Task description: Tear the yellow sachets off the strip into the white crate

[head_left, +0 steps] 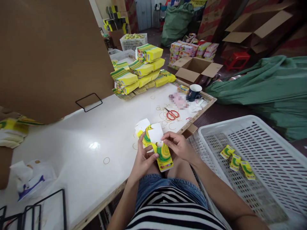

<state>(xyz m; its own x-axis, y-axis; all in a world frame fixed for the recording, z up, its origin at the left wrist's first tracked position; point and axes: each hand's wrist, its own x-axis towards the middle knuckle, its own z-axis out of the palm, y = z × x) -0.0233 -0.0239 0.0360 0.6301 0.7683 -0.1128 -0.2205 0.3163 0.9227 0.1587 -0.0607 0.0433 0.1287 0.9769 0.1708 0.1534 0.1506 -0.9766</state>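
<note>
Above my lap, my left hand (143, 160) is closed round a small yellow and green printed carton (165, 157), its thumb on the near side. The carton's white flap (155, 133) stands up at the far end. My right hand (179, 145) pinches the edge near that flap with thumb and forefinger. Another yellow and green carton piece with a white flap (142, 125) lies just beyond my left fingers, at the table edge; whether the left hand also touches it I cannot tell.
Stacked yellow carton bundles (144, 68) stand at the table's far end. Red-handled scissors (172, 115) lie among rubber bands, near a dark mug (194, 92). A white basket (271, 140) on the right holds three small cartons (235, 162). A tissue pack (33, 179) sits left.
</note>
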